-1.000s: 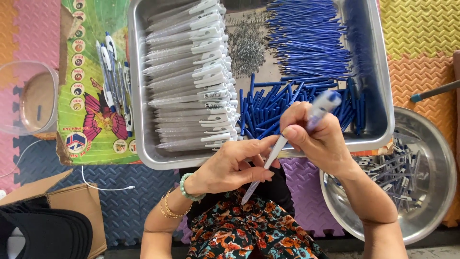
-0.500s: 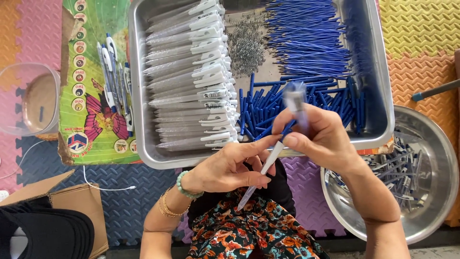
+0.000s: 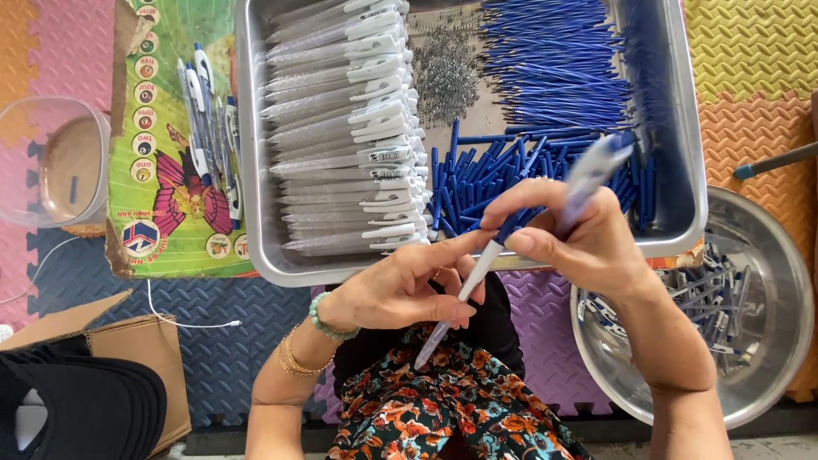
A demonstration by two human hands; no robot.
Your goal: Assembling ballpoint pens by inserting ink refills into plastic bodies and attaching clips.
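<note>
Our left hand pinches a white pen barrel over our lap. Our right hand grips its blue end and another pen part, too blurry to make out, just above the metal tray.

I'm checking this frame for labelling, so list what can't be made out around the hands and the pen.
- Head view: the pen upper end is motion-blurred; its cap shape is unclear.
- Right hand covers the pen's middle, so any joint there is hidden.
- Left hand fingers hide part of the barrel.
- Round metal bowl: cut by the right edge, contents too small to identify.
</note>
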